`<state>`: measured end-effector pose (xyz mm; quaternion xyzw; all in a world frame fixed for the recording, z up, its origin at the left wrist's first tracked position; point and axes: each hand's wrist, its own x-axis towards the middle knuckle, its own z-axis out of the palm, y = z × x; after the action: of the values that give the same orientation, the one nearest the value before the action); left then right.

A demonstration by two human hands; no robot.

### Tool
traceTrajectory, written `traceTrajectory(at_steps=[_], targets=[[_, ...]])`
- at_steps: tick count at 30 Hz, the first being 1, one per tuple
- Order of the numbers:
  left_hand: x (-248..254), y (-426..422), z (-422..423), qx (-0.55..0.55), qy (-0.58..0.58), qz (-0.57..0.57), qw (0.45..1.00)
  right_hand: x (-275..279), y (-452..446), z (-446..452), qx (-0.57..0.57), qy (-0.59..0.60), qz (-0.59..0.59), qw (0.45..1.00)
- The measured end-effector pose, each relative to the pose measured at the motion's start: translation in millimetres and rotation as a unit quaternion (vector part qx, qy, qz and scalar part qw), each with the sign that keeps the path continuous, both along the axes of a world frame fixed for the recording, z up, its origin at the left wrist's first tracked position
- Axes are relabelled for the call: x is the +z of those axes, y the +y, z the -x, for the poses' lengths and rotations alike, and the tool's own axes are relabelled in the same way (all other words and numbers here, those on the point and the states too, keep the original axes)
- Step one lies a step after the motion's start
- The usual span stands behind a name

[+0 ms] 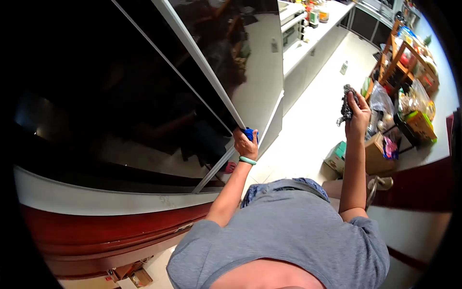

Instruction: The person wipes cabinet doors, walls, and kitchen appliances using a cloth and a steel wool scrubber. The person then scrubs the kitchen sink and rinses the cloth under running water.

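My left hand [245, 144], with a pale green bangle [248, 160] at the wrist, is closed around a blue cloth [250, 134]. It presses the cloth to the pale edge frame [207, 67] of a dark glass sliding door [144, 91]. Out to the right, my right hand [357, 114] is raised above the floor and grips a dark, shiny, crumpled scouring pad [346, 103], which looks like steel wool. The fingers partly cover both the cloth and the pad.
A wooden rack [402, 58] full of bags stands along the right wall, with a cardboard box [379, 155] and a green-and-white box [336, 156] below. A bottle [344, 67] is on the tiled floor. Near my right elbow is a door handle [381, 182]. A white counter [320, 29] lies beyond.
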<state>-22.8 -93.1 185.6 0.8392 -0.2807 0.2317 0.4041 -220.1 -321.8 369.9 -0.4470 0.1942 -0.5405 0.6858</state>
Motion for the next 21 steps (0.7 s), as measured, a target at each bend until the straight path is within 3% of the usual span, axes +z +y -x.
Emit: traceTrajectory(at_steps=[3, 6, 13, 18, 21], targets=[[22.7, -2.6, -6.4, 0.049, -0.052, 0.012, 0.997, -11.6, -19.3, -9.8, 0.026, -0.009, 0.005, 1.0], [80.6, -2.6, -20.9, 0.08, -0.1, 0.029, 0.991, -11.8, -26.8, -27.1, 0.037, 0.007, -0.025, 0.999], [272.7, 1.9, -49.4, 0.062, -0.175, 0.08, 0.979, -24.1, -32.6, -63.7, 0.107, 0.022, -0.056, 0.992], [383.3, 5.4, -62.7, 0.027, -0.145, 0.075, 0.986, -29.1, -45.5, -73.2, 0.159, 0.025, -0.044, 0.986], [438.3, 4.2, -66.5, 0.024, -0.178, 0.079, 0.98, -33.3, -52.8, -81.8, 0.131, 0.04, -0.044, 0.99]])
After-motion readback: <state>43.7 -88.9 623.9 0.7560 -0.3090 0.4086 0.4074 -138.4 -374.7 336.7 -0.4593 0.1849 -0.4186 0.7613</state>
